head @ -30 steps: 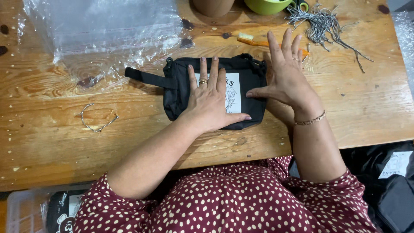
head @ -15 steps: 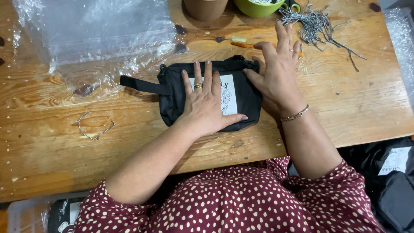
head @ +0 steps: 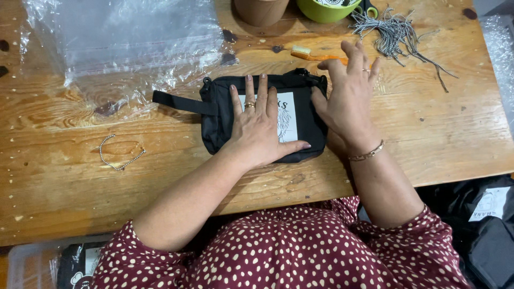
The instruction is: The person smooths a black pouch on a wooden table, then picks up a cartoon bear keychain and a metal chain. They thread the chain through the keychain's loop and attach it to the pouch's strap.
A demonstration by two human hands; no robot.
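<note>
Work surface: knotted, varnished wooden table [head: 64,182], evenly lit. Clear plastic sheeting [head: 128,40] lies at 11 o'clock; a translucent storage bin [head: 27,265] stands at 8 o'clock.

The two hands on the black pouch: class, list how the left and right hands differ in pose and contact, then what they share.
The left hand lies flat on top of the black pouch, partly covering its white patch; the right hand sits at the pouch's right end, mostly over the wooden table. The left hand's fingers lie close together; the right hand's are spread. Only the right wrist has a bracelet. Both are open, ringed, palms down.
</note>
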